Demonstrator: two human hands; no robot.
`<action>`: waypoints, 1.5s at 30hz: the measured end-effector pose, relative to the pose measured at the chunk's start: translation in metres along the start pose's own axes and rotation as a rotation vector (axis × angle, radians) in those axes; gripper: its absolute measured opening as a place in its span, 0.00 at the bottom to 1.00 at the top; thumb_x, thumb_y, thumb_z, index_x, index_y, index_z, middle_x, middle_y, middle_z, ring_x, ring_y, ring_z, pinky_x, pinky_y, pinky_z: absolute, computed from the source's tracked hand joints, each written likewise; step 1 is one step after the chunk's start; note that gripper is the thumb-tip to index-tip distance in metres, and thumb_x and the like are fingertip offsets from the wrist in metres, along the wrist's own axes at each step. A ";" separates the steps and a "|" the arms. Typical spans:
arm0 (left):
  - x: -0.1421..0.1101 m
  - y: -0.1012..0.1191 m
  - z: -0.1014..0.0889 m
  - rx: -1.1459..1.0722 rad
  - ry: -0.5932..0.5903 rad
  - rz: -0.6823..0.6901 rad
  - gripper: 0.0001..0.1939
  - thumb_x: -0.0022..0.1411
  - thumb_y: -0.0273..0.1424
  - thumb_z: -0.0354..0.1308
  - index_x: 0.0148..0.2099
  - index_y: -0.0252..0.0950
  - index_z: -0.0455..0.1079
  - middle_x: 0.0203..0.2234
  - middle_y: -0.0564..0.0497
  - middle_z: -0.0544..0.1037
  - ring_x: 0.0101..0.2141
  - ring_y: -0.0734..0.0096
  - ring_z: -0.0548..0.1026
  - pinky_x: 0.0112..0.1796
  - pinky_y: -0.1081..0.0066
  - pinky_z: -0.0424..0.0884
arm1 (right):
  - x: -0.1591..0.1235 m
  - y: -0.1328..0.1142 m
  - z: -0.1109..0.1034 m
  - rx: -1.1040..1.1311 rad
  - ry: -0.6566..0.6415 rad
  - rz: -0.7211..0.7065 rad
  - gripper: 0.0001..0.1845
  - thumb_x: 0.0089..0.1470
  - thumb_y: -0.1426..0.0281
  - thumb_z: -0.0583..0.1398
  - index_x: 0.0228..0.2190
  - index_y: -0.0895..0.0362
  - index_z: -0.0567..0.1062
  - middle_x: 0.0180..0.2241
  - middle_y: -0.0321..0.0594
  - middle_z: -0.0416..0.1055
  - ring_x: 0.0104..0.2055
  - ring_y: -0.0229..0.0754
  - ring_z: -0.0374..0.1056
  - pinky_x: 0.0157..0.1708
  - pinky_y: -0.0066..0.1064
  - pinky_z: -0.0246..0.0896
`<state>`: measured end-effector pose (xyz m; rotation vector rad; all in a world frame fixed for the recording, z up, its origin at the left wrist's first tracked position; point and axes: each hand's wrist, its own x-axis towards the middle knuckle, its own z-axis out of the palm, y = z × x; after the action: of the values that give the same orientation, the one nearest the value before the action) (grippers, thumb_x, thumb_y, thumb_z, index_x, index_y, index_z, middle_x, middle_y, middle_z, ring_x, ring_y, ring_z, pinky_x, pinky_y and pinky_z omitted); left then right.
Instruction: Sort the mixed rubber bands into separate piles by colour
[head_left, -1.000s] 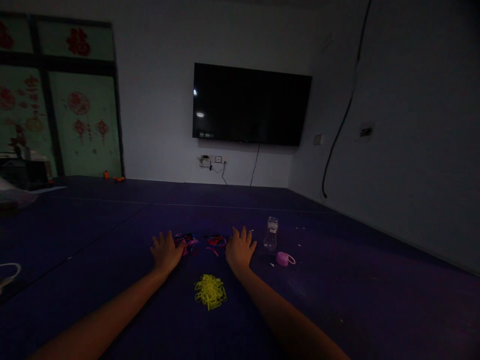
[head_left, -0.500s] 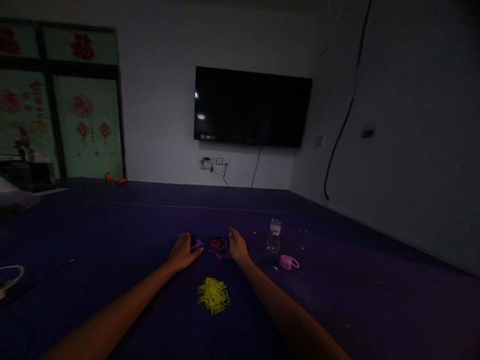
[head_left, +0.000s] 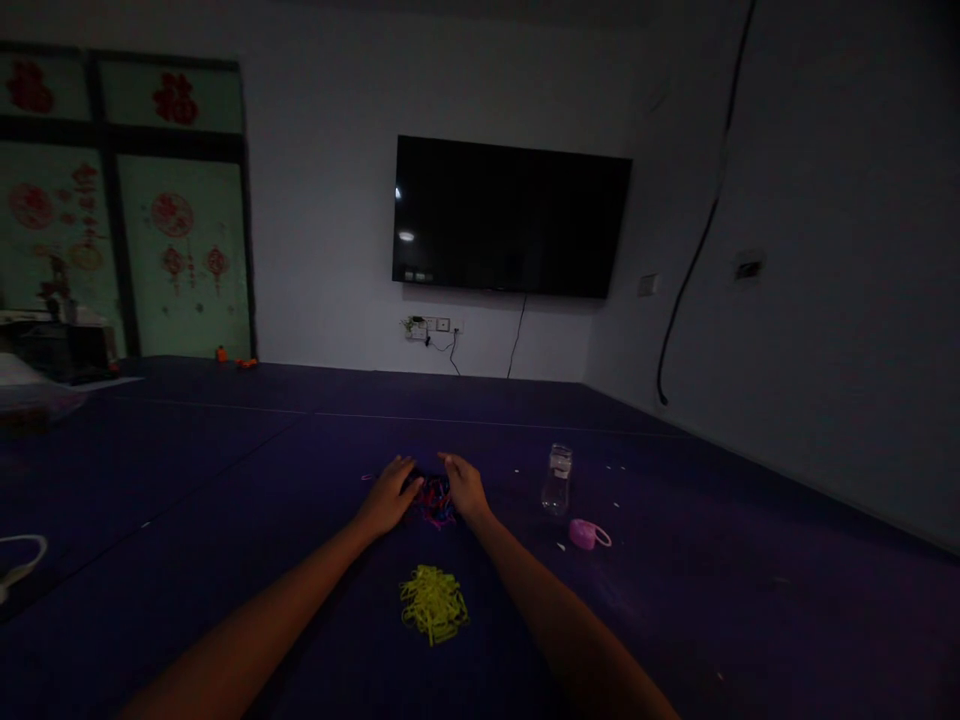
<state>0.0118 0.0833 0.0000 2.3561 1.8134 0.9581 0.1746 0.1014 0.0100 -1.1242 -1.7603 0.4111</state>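
Observation:
My left hand (head_left: 391,497) and my right hand (head_left: 465,487) rest on the dark purple surface on either side of a pile of mixed-colour rubber bands (head_left: 435,500). Dark, red, blue and pink strands show between them. Both hands are open, fingers stretched out and curved around the pile's edges; the far fingers are partly hidden. Closer to me lies a heap of yellow rubber bands (head_left: 433,603), apart from both hands. One pink band (head_left: 367,477) lies loose, left of my left hand.
Right of my right hand stands a clear bottle (head_left: 556,482), uncapped, with a pink cap with a loop (head_left: 583,534) lying before it. Small white scraps (head_left: 560,547) are scattered nearby. A white cable (head_left: 30,545) is at the far left. A television (head_left: 511,218) hangs on the wall.
My left hand has moved right and my right hand slightly left, so the gap between them is narrower. The mixed-colour bands, formerly in two clusters, are now gathered into one pile.

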 end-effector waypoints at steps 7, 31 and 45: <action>0.006 -0.016 -0.008 -0.029 0.125 -0.297 0.22 0.66 0.36 0.42 0.49 0.25 0.68 0.49 0.29 0.70 0.54 0.42 0.63 0.51 0.46 0.55 | -0.038 -0.006 -0.029 -0.114 0.099 0.052 0.22 0.61 0.67 0.45 0.38 0.60 0.76 0.35 0.46 0.76 0.39 0.42 0.71 0.41 0.29 0.62; -0.082 0.022 -0.045 -0.092 0.093 0.364 0.10 0.62 0.27 0.50 0.37 0.35 0.73 0.34 0.47 0.77 0.38 0.63 0.74 0.42 0.60 0.70 | -0.101 -0.031 -0.072 -0.481 -0.402 -0.300 0.20 0.56 0.76 0.49 0.46 0.56 0.73 0.49 0.43 0.69 0.52 0.41 0.63 0.52 0.33 0.54; -0.113 0.087 -0.047 -0.063 -0.418 0.602 0.33 0.64 0.47 0.50 0.65 0.39 0.49 0.61 0.43 0.57 0.60 0.52 0.52 0.57 0.51 0.51 | -0.099 -0.033 -0.071 -0.557 -0.339 -0.072 0.25 0.49 0.80 0.49 0.49 0.58 0.71 0.49 0.44 0.70 0.51 0.42 0.65 0.51 0.29 0.55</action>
<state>0.0498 -0.0602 0.0190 2.8366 0.9341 0.4615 0.2293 -0.0125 0.0117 -1.4293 -2.2909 0.0603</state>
